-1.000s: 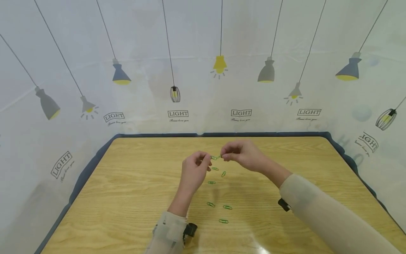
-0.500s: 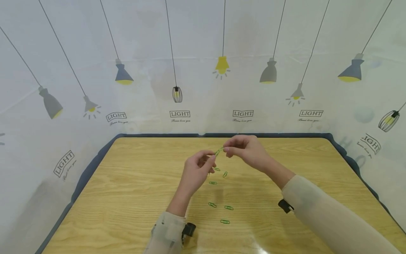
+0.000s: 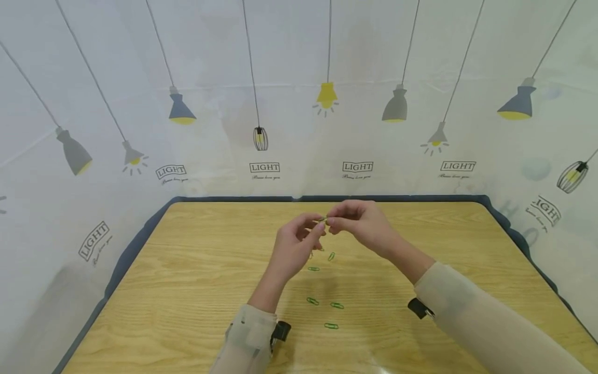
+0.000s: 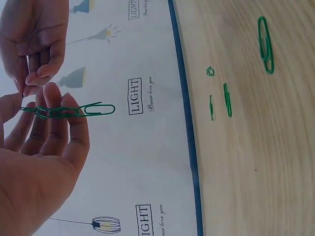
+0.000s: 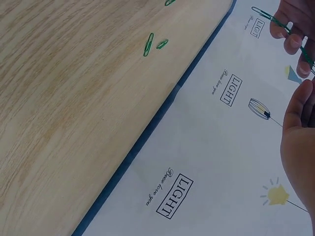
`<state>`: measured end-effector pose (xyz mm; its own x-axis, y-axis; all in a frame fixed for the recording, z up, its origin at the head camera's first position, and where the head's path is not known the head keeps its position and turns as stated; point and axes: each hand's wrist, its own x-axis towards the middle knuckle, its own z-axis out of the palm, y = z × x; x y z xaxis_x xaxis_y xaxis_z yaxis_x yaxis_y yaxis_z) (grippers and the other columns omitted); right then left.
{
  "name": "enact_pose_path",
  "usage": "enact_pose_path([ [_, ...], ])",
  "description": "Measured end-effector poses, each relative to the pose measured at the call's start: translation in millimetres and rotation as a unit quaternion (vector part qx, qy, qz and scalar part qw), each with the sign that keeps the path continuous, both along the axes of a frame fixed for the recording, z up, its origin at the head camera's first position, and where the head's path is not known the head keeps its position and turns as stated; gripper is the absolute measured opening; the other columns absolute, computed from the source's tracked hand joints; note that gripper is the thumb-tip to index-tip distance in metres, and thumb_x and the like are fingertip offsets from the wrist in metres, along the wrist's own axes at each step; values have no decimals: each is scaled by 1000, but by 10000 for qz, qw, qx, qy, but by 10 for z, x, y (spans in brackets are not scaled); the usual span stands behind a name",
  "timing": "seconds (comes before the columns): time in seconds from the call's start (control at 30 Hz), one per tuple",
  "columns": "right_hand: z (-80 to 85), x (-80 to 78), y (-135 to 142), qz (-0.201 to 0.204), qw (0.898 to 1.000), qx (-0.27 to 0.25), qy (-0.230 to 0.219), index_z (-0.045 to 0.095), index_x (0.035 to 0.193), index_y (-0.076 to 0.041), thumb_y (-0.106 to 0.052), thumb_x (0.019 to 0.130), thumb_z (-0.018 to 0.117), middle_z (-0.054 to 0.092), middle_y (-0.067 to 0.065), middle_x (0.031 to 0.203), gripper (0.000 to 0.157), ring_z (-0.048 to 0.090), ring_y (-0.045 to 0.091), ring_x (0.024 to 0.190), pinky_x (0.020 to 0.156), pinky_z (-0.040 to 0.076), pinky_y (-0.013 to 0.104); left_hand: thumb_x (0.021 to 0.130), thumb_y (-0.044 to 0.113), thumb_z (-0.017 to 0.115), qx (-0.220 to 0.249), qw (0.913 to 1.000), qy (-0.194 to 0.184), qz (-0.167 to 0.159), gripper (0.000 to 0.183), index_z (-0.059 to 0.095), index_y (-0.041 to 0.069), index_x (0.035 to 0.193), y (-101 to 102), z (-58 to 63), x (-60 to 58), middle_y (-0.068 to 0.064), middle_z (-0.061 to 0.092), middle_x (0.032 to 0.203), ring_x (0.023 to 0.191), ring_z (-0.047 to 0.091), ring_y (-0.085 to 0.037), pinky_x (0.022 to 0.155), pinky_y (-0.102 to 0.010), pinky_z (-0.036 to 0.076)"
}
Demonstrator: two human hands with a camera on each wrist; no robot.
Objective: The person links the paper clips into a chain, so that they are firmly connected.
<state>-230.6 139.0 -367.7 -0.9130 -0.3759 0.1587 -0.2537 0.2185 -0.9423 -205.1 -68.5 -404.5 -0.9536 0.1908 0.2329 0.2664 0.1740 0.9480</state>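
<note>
Several green paper clips are linked in a short chain [image 4: 64, 113] that runs across the fingers of my left hand [image 3: 295, 246]; in the left wrist view its last clip sticks out past them. The left thumb and fingertips pinch the chain's upper end. Right against them, my right hand [image 3: 366, 226] pinches a green paper clip [image 3: 323, 219] between thumb and index finger, mostly covered by the fingertips. Both hands are raised over the far half of the table. In the right wrist view the right hand [image 5: 301, 110] shows at the edge, below the hanging chain [image 5: 280, 24].
Loose green paper clips lie on the wooden table [image 3: 187, 291]: one tilted [image 3: 331, 256] below the hands, one flat clip [image 3: 313, 269] near it, and several closer to the front, such as the nearest clip [image 3: 331, 326]. A lamp-printed white curtain [image 3: 299, 145] surrounds the table.
The left hand has moved up and right to the right hand, which rose a little earlier. The gap between the fingertips has closed around the paper clip. The loose clips lie still.
</note>
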Motion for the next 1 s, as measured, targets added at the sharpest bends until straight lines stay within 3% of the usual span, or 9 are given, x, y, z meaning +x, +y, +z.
enact_pose_path([
  [0.17,-16,8,-7,61,9999,-90,-83,75,112,-1,-16,101,74,78,13,102,18,77,18,90,86,64,33,108,29,65,40,10000,46,20,19,76,19,121,6,0,4,-8,74,112,79,71,-17,69,-29,59],
  [0.33,-42,19,-1,76,9999,-74,-121,75,110,-1,-16,101,74,78,11,99,17,77,18,88,86,64,33,110,27,63,-13,9999,114,49,20,76,16,120,14,-22,13,-13,75,112,79,70,-16,75,-33,63],
  [0.53,-65,25,6,91,9996,47,-244,74,111,-1,-17,102,73,78,1,95,18,76,19,89,87,64,34,110,24,62,-126,9994,304,135,21,76,11,119,15,-42,12,-16,77,110,77,70,-13,76,-27,63],
  [0.83,-30,31,63,277,9975,549,-360,72,118,-4,-19,103,72,75,9,104,22,73,21,92,86,62,34,109,23,64,-245,9984,420,298,20,76,9,116,-26,-50,-6,-10,75,101,76,68,-12,74,-26,62],
  [1.0,-119,26,144,570,9931,1005,-222,73,117,-8,-19,102,73,73,12,105,18,70,26,93,82,62,33,109,23,64,-300,9982,377,361,23,75,7,119,-59,-48,-9,-11,76,101,74,68,-14,71,-26,60],
])
